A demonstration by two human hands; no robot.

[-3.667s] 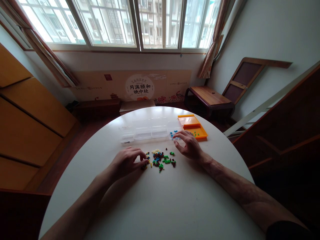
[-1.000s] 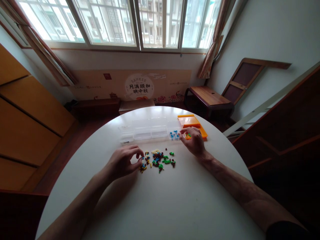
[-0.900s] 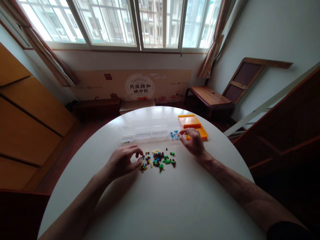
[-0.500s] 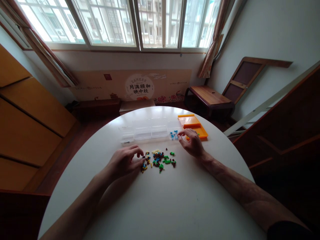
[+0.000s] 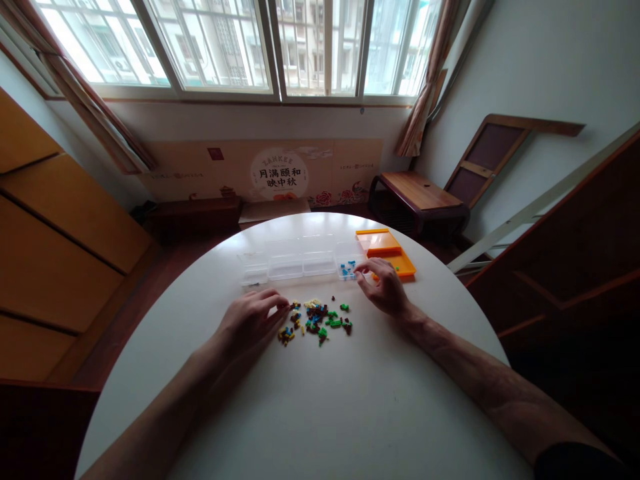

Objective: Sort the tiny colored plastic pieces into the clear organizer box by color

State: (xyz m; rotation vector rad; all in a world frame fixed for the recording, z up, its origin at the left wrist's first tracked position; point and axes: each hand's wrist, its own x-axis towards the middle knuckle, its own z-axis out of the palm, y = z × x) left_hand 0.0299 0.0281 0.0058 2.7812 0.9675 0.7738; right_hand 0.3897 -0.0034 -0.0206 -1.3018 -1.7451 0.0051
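A loose pile of small toy building bricks (image 5: 316,319) in brown, green, blue and yellow lies mid-table. My left hand (image 5: 253,317) is at the pile's left edge, thumb and forefinger brought together beside a few dark and yellow bricks; whether a brick is between them I cannot make out. My right hand (image 5: 385,285) hovers at the right end of a clear plastic box (image 5: 320,267), fingers curled and tips close together, over the compartment with several blue bricks (image 5: 347,269). Anything in that pinch is too small to name. An orange tray (image 5: 407,272) is partly behind this hand.
The round white table (image 5: 320,413) fills the foreground. Inside the orange tray is a small green brick (image 5: 397,268). One brown brick (image 5: 333,298) lies apart behind the pile. Beyond the table stand a wooden stool (image 5: 420,190) and a printed cardboard panel (image 5: 320,170).
My left hand's fingertips have moved slightly up and away from the front bricks, uncovering some yellow and dark ones. My right hand has barely moved.
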